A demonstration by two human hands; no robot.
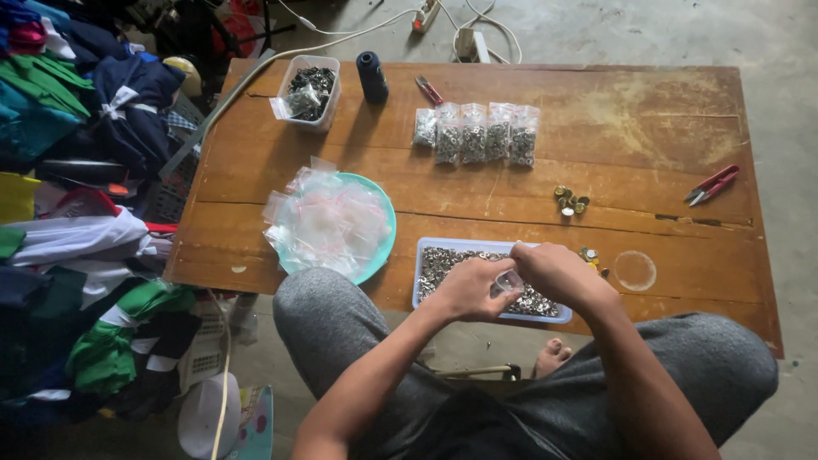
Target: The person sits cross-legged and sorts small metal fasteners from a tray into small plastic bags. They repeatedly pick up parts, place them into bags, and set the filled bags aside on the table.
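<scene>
My left hand (pixel 471 288) and my right hand (pixel 558 274) meet over a shallow blue tray (pixel 423 271) full of small silver metal pieces. Both hands pinch a small clear plastic bag (pixel 509 281) between them, just above the tray. A turquoise plate (pixel 383 223) piled with empty clear zip bags (pixel 322 223) lies to the left of the tray. Several filled bags of silver pieces (pixel 474 134) stand in a row at the far side of the wooden table (pixel 648 136).
A clear tub (pixel 308 90) of dark pieces and a dark thread spool (pixel 371 77) sit at the far left. Brass pieces (pixel 570 201), red snips (pixel 711 185), a small red tool (pixel 429 89) and a round clear lid (pixel 635 270) lie about. Clothes (pixel 77 170) are heaped at left.
</scene>
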